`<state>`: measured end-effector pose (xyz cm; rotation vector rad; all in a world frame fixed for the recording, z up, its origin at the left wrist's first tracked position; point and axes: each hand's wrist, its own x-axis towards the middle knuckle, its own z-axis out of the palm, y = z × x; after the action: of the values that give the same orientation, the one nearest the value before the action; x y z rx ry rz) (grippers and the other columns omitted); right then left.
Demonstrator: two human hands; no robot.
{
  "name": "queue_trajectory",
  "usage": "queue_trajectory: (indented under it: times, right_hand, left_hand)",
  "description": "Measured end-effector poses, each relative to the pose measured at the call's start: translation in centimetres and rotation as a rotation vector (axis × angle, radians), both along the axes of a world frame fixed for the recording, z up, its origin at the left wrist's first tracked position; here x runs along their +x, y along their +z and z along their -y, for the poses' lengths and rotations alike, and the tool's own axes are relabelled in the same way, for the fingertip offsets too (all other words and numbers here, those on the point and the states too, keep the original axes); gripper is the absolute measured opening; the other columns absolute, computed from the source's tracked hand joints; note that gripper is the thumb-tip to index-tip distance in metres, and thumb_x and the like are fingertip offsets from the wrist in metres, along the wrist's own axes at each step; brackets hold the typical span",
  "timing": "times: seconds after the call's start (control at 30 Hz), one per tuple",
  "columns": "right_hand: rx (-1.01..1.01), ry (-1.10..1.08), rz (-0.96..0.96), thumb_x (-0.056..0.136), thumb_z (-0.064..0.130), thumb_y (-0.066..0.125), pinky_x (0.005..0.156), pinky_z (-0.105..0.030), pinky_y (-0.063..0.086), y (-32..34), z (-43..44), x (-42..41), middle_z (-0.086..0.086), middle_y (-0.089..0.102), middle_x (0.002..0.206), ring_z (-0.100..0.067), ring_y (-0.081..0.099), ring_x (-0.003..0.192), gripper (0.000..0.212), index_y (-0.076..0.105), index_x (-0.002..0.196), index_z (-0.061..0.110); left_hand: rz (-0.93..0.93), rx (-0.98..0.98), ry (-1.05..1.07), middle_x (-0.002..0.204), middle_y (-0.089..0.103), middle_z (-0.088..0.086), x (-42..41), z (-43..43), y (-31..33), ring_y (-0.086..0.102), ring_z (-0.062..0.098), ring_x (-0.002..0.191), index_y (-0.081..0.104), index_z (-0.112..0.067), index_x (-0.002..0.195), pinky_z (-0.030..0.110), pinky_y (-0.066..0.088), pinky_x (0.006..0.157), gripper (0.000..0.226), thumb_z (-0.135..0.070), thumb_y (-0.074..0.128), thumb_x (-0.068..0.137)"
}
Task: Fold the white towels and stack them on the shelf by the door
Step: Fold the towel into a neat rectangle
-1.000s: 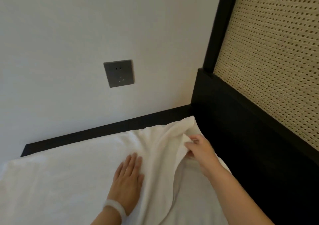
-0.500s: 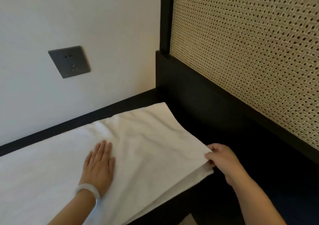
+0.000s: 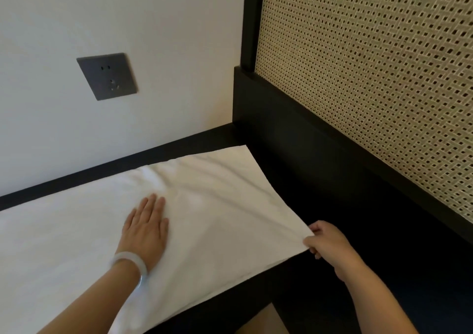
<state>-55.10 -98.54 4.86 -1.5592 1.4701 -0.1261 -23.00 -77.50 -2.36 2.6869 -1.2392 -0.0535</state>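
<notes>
Honestly, the risk I see is at the corner. My right hand [image 3: 327, 241] has its fingers curled and pinches the near right corner of the white towel [image 3: 217, 205], drawn out towards the right end of the dark wooden surface [image 3: 294, 192]. My left hand [image 3: 147, 227] lies flat on the towel's middle, fingers straight and close together, pressing down.

If I pull harder than the palm anchors, I judge the cloth will slide and the layers underneath will creep out of line. Letting the corner go slack could drop it over the front edge. The diagonal creases running from palm to pinch could get pressed into the fold.

The towel is thin, soft, matte cloth, roughly rectangular, at least two layers at its near edge. Its far edge runs near the pale wall [image 3: 64, 141]. The surface beneath is smooth and dark, probably slippery. A glassy pale bangle [image 3: 130, 263] circles my left wrist. Behind stands an open-weave rattan panel [image 3: 371, 90] in a dark frame.
</notes>
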Motion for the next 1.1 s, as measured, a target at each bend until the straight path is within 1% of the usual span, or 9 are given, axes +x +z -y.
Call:
queue_trajectory:
  times: [0.2,0.37,0.43,0.57,0.63,0.7,0.87,1.0,1.1]
  right_hand:
    - [-0.415,0.125,-0.109,0.092,0.023,0.067,0.095,-0.03,0.046,0.3,0.5,1.2,-0.004,0.048,0.132,-0.02,0.05,0.12,0.038,0.056,0.128,0.018]
    - [-0.788,0.708,-0.126,0.104,0.048,0.025,0.123,-0.035,0.007,-3.0,-2.3,4.9,0.005,0.013,0.163,-0.014,0.012,0.152,0.059,0.021,0.157,0.025]
    - [-0.773,0.785,-0.303,0.102,0.059,0.006,0.12,-0.039,0.003,-5.4,-2.7,4.9,0.003,0.011,0.164,-0.015,0.013,0.152,0.067,0.018,0.158,0.025]
    - [-0.681,0.693,-0.415,0.097,0.061,0.011,0.12,-0.041,0.006,-4.1,-2.0,6.4,0.007,0.015,0.164,-0.015,0.013,0.152,0.073,0.023,0.156,0.021]
    - [-0.677,0.619,-0.282,0.095,0.056,0.016,0.106,-0.037,0.033,-2.0,-0.8,8.5,0.0,0.055,0.139,-0.023,0.048,0.131,0.066,0.058,0.128,0.018]
    - [-0.644,0.448,-0.027,0.101,0.038,0.038,0.09,-0.035,0.043,0.0,1.4,11.2,-0.008,0.066,0.111,-0.029,0.062,0.108,0.042,0.068,0.109,0.01]
    - [-0.398,0.233,0.112,0.104,0.017,0.046,0.092,-0.027,0.045,3.2,8.1,18.7,-0.003,0.059,0.127,-0.018,0.056,0.116,0.033,0.054,0.136,0.013]
    - [-0.3,0.236,-0.017,0.103,0.014,0.046,0.098,-0.034,0.046,2.7,11.6,23.6,-0.012,0.052,0.139,-0.027,0.053,0.125,0.04,0.046,0.142,0.009]
    - [-0.235,0.23,-0.153,0.098,0.018,0.054,0.078,-0.033,0.053,1.8,13.1,25.2,-0.012,0.062,0.113,-0.025,0.062,0.096,0.027,0.059,0.121,0.006]
  left_hand:
    - [-0.005,-0.008,-0.002,0.164,0.009,-0.001,-0.1,0.1,0.1,0.004,0.015,0.151,0.015,-0.019,0.157,0.033,0.003,0.123,0.083,-0.054,-0.01,0.086]
    - [0.016,-0.012,-0.014,0.164,0.011,0.0,-0.3,0.2,0.3,0.006,0.016,0.151,0.017,-0.018,0.157,0.034,0.004,0.122,0.081,-0.053,-0.008,0.088]
    - [0.016,-0.035,-0.015,0.163,0.01,0.0,-0.3,0.0,0.4,0.005,0.015,0.15,0.016,-0.018,0.156,0.032,0.002,0.121,0.08,-0.053,-0.008,0.088]
    - [0.021,-0.049,-0.022,0.161,0.012,-0.001,-0.5,0.1,0.4,0.005,0.012,0.148,0.019,-0.017,0.155,0.027,-0.004,0.117,0.077,-0.052,-0.004,0.091]
    - [0.027,-0.033,-0.025,0.157,0.031,0.004,0.0,0.1,0.6,0.027,0.019,0.145,0.037,-0.014,0.15,0.028,0.006,0.114,0.075,-0.052,0.002,0.097]
    - [0.039,-0.061,-0.039,0.138,0.057,0.009,0.9,0.1,1.1,0.056,0.027,0.126,0.061,-0.011,0.132,0.032,0.028,0.105,0.07,-0.048,0.01,0.102]
    - [0.125,-0.13,0.092,0.118,0.067,0.02,3.4,1.3,1.1,0.068,0.036,0.104,0.07,-0.001,0.112,0.048,0.056,0.082,0.052,-0.032,0.032,0.093]
    - [0.156,-0.198,-0.028,0.127,0.064,0.017,2.3,3.5,0.8,0.058,0.03,0.12,0.064,-0.004,0.121,0.035,0.034,0.106,0.068,-0.039,0.009,0.104]
    - [0.121,-0.205,-0.236,0.137,0.058,0.011,-0.3,5.6,0.9,0.042,0.022,0.131,0.05,-0.01,0.133,0.031,0.016,0.111,0.047,-0.036,0.031,0.098]
